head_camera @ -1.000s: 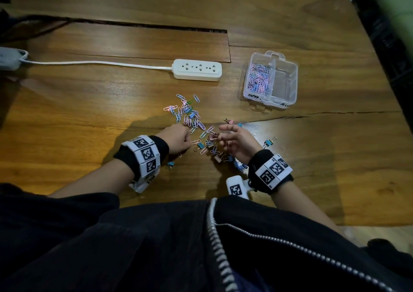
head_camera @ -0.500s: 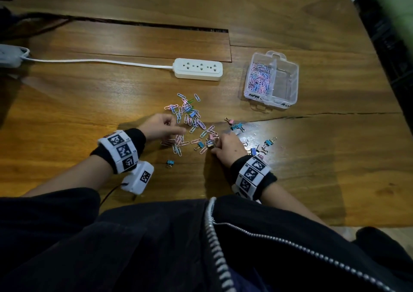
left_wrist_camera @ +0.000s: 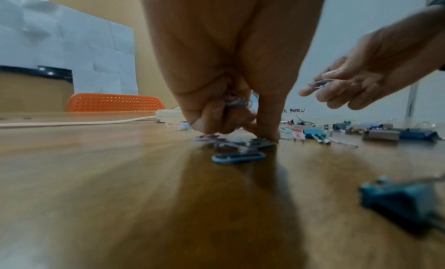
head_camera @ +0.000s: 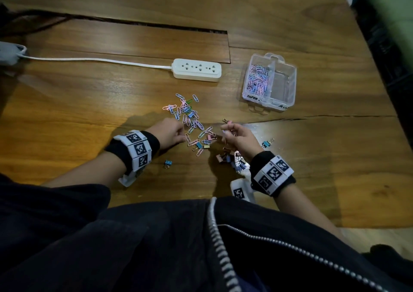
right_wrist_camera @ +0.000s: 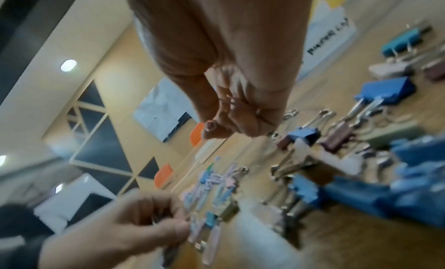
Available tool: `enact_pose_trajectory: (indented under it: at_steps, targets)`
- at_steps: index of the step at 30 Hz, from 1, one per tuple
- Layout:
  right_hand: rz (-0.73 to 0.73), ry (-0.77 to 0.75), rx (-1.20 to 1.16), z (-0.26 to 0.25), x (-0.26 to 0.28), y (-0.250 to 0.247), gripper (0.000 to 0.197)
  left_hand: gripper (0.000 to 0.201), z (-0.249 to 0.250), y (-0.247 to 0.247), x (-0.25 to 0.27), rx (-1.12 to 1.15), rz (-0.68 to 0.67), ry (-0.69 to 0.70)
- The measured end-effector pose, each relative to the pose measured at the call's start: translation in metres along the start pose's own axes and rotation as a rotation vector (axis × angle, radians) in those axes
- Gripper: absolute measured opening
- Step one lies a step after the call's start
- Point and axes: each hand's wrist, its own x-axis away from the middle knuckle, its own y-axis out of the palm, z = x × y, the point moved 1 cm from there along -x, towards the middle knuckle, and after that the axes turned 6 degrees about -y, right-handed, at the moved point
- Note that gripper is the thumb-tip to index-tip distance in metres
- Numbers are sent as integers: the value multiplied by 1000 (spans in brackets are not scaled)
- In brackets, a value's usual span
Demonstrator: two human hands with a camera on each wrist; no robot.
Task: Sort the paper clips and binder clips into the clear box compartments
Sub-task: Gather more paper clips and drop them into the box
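Note:
Pastel paper clips lie scattered on the wooden table between my hands, with several binder clips under and beside my right wrist. My left hand is down at the pile's left edge, its curled fingers holding a bunch of paper clips. My right hand is raised just above the table and pinches paper clips between thumb and fingers. The clear box sits at the far right; its left compartment holds many paper clips, the right one looks bare.
A white power strip with its cable lies behind the pile. One blue binder clip lies alone near my left wrist, another to the right of my right hand. The table's right edge drops off beyond the box.
My right hand has lifted off the table with clips pinched, uncovering binder clips beneath it. My left hand has shifted right, back toward the pile.

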Motion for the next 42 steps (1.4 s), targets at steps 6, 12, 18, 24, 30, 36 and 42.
enact_pose_trajectory:
  at_steps: [6,12,18,24,30,36,42]
  targets:
    - [-61,186,-477,-16,1,8,31,28,-6,-1,-4,579,-2,-102]
    - [-63,-38,347,-5,-14,31,21,23,-1,-13,3,1411,-202,-132]
    - [-103,-143,831,5,-16,36,12,33,9,-8,-4,804,-103,-161]
    - [-188,-207,984,8,-12,30,16,17,23,6,-4,109,38,-23]
    - [-179,-145,886,4,-13,28,8,9,32,7,-8,-74,-55,36]
    - [-120,-51,218,5,-4,17,26,22,19,-3,-3,957,-169,-141]
    - [-257,88,-292,3,1,14,33,11,6,-23,10,1383,-261,-120]
